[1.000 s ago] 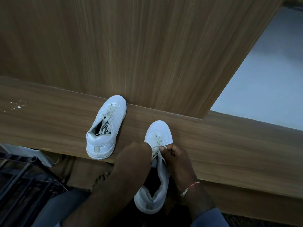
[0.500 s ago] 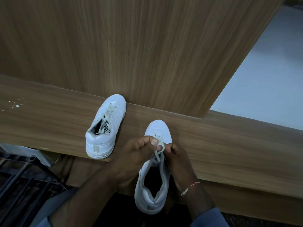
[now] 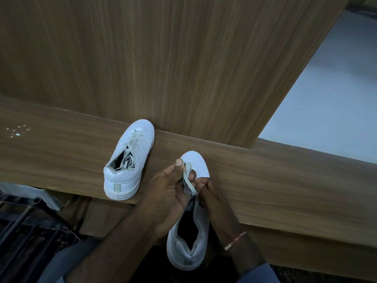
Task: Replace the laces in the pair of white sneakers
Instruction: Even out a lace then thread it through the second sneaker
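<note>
Lace [image 3: 188, 181] pinched by L hand [image 3: 167, 193], R hand [image 3: 212, 197] over near sneaker [image 3: 179, 248]; 2nd sneaker [image 3: 142, 144] by panel [image 3: 183, 68].

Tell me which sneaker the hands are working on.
The nearer sneaker: left hand and right hand pinch its lace. The far sneaker stands untouched.

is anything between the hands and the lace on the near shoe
Nothing visible does. The left hand and right hand both pinch the lace directly over the near shoe. The other shoe sits apart to the left.
</note>
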